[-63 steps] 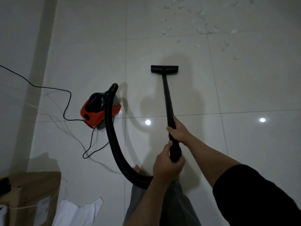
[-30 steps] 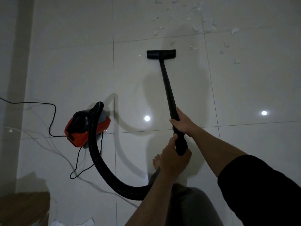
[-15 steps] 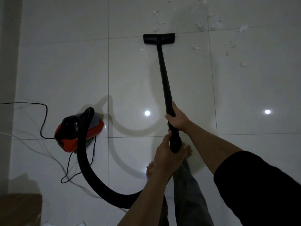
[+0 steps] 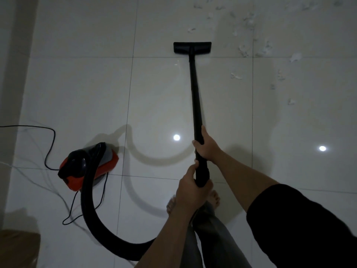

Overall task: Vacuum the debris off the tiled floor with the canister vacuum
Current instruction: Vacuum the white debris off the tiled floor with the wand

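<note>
Left hand (image 4: 190, 187) grips the black wand's (image 4: 195, 93) lower end; right hand (image 4: 206, 147) grips just above. Ribbed hose (image 4: 90, 209) loops left to red-black canister (image 4: 87, 167). Flat floor head (image 4: 192, 47) rests on glossy tile, debris (image 4: 247, 47) beyond to its right.

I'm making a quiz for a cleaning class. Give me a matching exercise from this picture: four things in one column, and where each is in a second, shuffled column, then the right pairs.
Things:
1. floor nozzle
2. canister vacuum
3. debris
4. left hand

Places:
A. scattered on the tiles beyond and to the right of the nozzle
B. on the floor to the left, its hose looping toward the person
C. grips the wand's near end, below the right hand
D. flat on the tiles at the wand's far end

Pairs: 1-D, 2-B, 3-A, 4-C
</note>
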Motion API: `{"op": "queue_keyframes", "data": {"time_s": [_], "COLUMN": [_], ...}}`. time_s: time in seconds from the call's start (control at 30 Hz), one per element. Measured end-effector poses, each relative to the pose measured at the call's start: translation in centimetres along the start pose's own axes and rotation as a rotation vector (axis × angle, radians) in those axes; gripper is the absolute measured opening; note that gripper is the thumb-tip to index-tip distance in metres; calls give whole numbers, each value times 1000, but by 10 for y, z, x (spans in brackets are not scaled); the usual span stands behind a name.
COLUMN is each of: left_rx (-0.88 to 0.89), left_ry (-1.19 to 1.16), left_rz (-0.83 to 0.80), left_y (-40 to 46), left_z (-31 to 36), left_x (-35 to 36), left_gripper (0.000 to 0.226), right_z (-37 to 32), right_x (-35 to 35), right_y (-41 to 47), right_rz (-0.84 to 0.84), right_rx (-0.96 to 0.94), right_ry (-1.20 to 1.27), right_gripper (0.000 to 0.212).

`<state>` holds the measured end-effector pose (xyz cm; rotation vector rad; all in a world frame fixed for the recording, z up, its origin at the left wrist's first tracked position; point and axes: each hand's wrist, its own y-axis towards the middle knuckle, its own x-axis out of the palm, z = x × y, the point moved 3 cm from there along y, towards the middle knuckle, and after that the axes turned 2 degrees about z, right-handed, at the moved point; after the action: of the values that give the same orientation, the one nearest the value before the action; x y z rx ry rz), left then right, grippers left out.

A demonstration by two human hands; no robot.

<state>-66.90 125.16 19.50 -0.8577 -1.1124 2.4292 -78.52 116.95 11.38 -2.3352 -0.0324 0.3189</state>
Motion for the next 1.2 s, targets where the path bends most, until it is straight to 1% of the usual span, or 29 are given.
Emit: {"op": "queue_keyframes", "data": {"time_s": [0.1,0.23,0.33,0.5,0.57,0.73,0.97,1.2], "left_rx": [-13,-45,-36,-34,-44,-14,11,-14], "left_ry": [-23,-31,-64,-33,-9,-53,-80,-112], "left_rz": [-12,1,-47,-31,-39,-53,-39,-25], "left_y": [10,32,42,82,90,117,149,171], "left_z": [16,26,50,75,97,142,184,227], "left_x": [-3,-2,-10,-25,-40,-65,-65,-61], "left_gripper": [58,68,67,71,67,55,51,50], "right_z": [-12,-30,-45,-80,-93,-122,-148,-168], "right_x": [-11,-22,-31,-46,-53,-71,-102,-135], "right_y": [13,31,47,82,99,135,170,199], "right_rz": [1,1,-9,0,11,15,3,-24], "right_rx": [0,-9,6,36,43,51,34,11], "right_ry": [-21,-57,-84,-81,-66,-52,-69,-71], "right_gripper": [78,77,77,77,79,81,80,80]}}
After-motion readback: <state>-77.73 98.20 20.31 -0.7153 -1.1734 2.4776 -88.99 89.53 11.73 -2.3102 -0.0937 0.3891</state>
